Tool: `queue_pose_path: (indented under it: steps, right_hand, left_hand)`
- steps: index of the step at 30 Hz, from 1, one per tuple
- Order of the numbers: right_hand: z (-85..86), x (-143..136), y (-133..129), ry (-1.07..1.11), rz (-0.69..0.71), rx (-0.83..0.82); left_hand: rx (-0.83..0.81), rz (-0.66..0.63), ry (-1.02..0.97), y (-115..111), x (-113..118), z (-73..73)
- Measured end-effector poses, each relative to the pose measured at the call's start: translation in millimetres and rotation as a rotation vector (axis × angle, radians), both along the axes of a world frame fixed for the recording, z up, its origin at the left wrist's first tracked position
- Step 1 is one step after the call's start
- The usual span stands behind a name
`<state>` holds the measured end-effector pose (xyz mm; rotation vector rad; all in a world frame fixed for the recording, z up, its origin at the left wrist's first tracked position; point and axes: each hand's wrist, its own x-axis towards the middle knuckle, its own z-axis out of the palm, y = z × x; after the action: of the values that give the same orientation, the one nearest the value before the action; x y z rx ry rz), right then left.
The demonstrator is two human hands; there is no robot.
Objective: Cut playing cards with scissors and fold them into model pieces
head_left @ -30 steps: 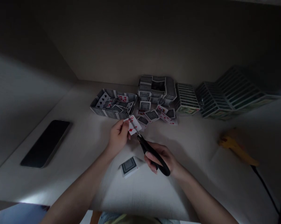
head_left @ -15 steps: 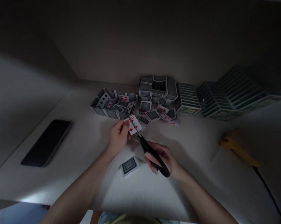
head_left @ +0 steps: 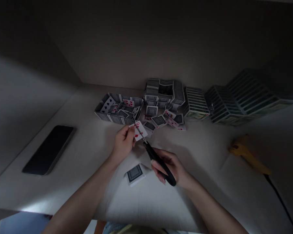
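Between thumb and fingers, my left hand (head_left: pixel 123 141) pinches a red diamond playing card (head_left: pixel 140 132) at its left edge. My right hand (head_left: pixel 167 165) is wrapped round the black handles of a pair of scissors (head_left: pixel 152 152). The scissor blades lie across the card, pointing up and left. Below the hands, a small stack of cards (head_left: pixel 134 173) rests on the table, its top card showing a patterned back. Several loose cards (head_left: pixel 159 121) are scattered just beyond the scissors.
An open box made of cards (head_left: pixel 112 117) holds more cards. Behind the loose cards stands a card-covered structure (head_left: pixel 178 91), with stepped card structures (head_left: pixel 197 100) to its right. A phone (head_left: pixel 49 149) lies left; a yellow glue gun (head_left: pixel 250 156) with a black cord lies right.
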<state>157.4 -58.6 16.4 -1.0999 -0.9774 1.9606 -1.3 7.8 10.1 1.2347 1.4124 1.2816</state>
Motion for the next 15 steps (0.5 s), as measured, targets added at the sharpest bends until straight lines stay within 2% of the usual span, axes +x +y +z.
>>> queue_pose_path:
  steps: [9,15]
  right_hand:
    - [2.4,-0.4,0.2,-0.05,-0.035,-0.013]
    - [-0.9,-1.1,-0.3,-0.078,-0.046,-0.015]
  left_hand:
    - [-0.028,-0.008,-0.058,1.3,0.2,-1.9]
    - [-0.038,-0.019,-0.035,-1.3,1.3,3.3]
